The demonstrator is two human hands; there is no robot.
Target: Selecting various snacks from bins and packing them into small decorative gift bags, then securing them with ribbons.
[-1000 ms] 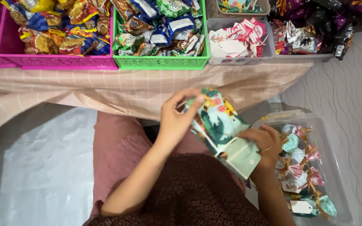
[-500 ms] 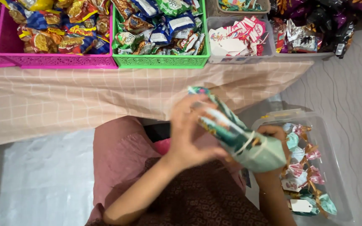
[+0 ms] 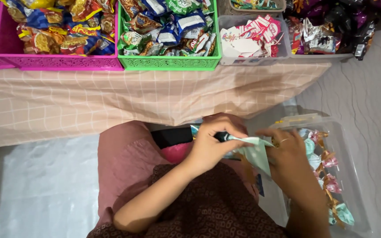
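Both my hands hold one pale mint gift bag (image 3: 255,152) over my lap. My left hand (image 3: 212,147) grips its gathered top, where a dark band shows between the fingers. My right hand (image 3: 287,161) clasps the bag's lower right side. Most of the bag is hidden under the two hands. Just to the right of my right hand stands a clear plastic box (image 3: 351,176) with several finished mint and pink bags tied with gold ribbon (image 3: 327,183).
A table under a peach checked cloth (image 3: 111,101) lies ahead. It carries a pink basket (image 3: 58,61) and a green basket (image 3: 173,61) of snack packets, a clear tub of pink-and-white packets (image 3: 252,39) and a tray of dark wrappers (image 3: 331,31). White plastic sheet (image 3: 40,185) covers the floor at left.
The bag was held up with its printed packets showing; now it is lowered onto my lap, and my left hand has closed around its top.
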